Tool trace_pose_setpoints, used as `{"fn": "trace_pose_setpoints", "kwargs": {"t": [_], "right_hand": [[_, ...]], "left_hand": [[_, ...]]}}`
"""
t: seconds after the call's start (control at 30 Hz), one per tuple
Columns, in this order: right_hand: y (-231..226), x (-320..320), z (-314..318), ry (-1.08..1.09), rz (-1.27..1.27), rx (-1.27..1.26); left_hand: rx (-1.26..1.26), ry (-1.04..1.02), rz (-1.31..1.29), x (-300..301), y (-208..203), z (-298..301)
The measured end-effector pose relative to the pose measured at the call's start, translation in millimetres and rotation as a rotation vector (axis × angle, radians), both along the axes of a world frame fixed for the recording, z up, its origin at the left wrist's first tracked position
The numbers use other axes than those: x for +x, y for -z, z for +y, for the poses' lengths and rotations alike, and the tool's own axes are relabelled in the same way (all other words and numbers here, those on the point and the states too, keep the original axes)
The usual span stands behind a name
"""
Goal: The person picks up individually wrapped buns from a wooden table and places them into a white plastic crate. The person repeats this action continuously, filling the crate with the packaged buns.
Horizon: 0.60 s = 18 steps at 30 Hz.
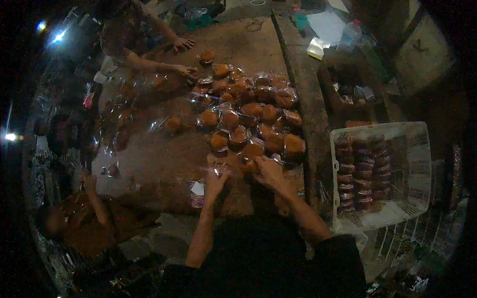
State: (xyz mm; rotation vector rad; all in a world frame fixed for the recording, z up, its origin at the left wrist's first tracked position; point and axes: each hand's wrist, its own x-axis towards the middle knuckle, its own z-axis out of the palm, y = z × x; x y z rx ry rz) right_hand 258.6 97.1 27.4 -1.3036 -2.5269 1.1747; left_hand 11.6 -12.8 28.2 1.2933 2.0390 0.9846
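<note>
Already a heap of bagged cakes (248, 111) fills the frame's middle and a white crate (420, 164) at right holds stacked rows, while both hands, left (214, 181) and right (268, 171), pinch one clear bag (242, 168) at the heap's lower edge.

Pile of wrapped buns (248, 116) sits mid-table (164, 154). Left hand (214, 181) and right hand (268, 171) at its near edge, side by side. Crate (420, 164) to the right, packs stacked in it. Other people's hands (185, 58) at far left of pile.
</note>
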Motion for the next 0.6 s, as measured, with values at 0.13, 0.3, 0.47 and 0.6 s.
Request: {"fn": "trace_pose_setpoints", "kwargs": {"t": [0.13, 0.3, 0.47, 0.6], "right_hand": [[30.7, -6.5, -12.1, 0.331, 0.476, 0.194], [54.3, -51.4, -61.7, 0.343, 0.553, 0.015], [23.0, -44.9, -56.8, 0.147, 0.280, 0.249], [2.5, -43.6, -12.8, 0.324, 0.191, 0.399]], "left_hand": [[-0.260, -0.103, -0.268, -4.3, -6.0, -6.8], [-0.062, 0.119, 0.195, 5.9, 21.0, -6.0], [0.057, 0.006, 0.057, 15.1, 26.3, -10.4], [-0.083, -0.002, -0.059, 15.6, 7.4, -7.6]]}}
